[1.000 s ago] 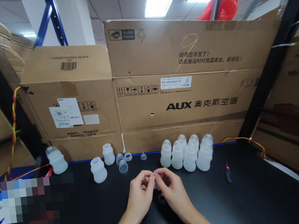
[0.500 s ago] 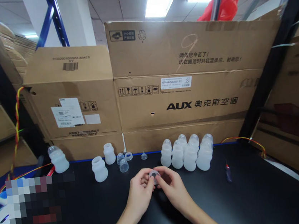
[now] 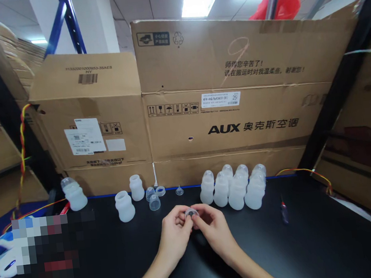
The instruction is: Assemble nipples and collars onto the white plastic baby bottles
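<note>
Between my left hand (image 3: 174,234) and my right hand (image 3: 212,229) is a small translucent bottle collar ring (image 3: 190,211). Fingers and thumbs of both hands pinch it, with the thumbs pressing at its middle, so part of it is hidden. Whether a nipple sits inside the ring I cannot tell. Beyond my hands lies a loose clear nipple (image 3: 179,190). Left of that are a second collar ring (image 3: 160,191) and two clear dome caps (image 3: 154,202). Two uncapped milky baby bottles (image 3: 125,207) stand further left.
Several capped bottles (image 3: 237,193) stand grouped at the back right. One capped bottle (image 3: 74,195) leans at far left. A small screwdriver (image 3: 284,213) lies on the black table (image 3: 305,250). Cardboard (image 3: 227,152) walls the back; a yellow-red wire (image 3: 22,148) hangs at left.
The thumbs have shifted slightly on the collar ring, which both hands still hold. The whole view has moved a little; the bottles and loose parts stay in place.
</note>
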A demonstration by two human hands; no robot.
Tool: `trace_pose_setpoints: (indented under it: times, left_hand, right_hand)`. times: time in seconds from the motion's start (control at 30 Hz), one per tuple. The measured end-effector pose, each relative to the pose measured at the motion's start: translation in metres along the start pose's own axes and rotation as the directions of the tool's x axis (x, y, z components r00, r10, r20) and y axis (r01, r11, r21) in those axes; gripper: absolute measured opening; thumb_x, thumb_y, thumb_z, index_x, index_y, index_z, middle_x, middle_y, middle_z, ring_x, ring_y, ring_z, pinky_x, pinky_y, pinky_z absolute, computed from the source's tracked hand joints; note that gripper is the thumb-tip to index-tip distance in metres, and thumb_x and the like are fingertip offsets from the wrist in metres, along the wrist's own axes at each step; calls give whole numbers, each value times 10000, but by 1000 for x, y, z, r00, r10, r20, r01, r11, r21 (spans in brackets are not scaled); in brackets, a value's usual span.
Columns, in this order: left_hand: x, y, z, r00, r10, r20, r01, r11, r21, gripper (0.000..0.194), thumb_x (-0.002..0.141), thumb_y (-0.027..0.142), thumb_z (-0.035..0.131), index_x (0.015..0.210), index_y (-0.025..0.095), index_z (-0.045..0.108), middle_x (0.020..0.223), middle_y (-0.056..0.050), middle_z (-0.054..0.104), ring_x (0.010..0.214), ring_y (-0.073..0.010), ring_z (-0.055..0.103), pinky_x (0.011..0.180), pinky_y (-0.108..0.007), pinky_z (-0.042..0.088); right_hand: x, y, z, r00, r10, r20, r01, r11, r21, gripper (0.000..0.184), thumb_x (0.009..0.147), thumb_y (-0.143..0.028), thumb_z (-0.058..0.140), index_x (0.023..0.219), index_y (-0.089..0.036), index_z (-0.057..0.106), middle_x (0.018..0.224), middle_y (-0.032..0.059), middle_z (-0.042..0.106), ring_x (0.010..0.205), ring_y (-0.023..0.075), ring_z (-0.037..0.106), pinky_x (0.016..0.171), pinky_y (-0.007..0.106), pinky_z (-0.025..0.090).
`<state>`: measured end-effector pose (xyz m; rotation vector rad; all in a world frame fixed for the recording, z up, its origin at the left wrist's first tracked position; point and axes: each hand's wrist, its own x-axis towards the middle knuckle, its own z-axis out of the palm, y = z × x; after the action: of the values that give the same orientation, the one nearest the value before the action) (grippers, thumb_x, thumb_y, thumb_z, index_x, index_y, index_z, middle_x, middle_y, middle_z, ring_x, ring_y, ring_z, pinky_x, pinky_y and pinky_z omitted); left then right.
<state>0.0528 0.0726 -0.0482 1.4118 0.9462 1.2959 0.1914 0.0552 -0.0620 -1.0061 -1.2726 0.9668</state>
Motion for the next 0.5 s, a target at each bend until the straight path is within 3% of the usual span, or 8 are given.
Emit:
trace_pose_setpoints:
  times: [0.33, 0.5]
  left_hand:
    - [2, -2, 0, 995, -12, -102, 15, 999, 34, 134, 738, 240, 720, 702, 195, 599, 558, 58, 569, 476, -107, 546, 448, -178, 458]
    - [3, -5, -2, 995, -3, -103, 8, 999, 52, 138, 754, 215, 679, 715, 207, 546, 563, 69, 540, 478, -102, 524, 430, -167, 445]
  right_hand:
    - [-10, -12, 6, 996, -84, 25, 87, 986, -146, 348, 937, -460, 659, 1120, -177, 744, 999, 111, 762, 872, 247, 731, 792, 337, 609]
    - [-10, -22, 7, 994, -99, 46, 104, 983, -148, 333, 936, -440, 658, 1122, -177, 742, 934, 96, 752, 816, 233, 724, 751, 330, 618]
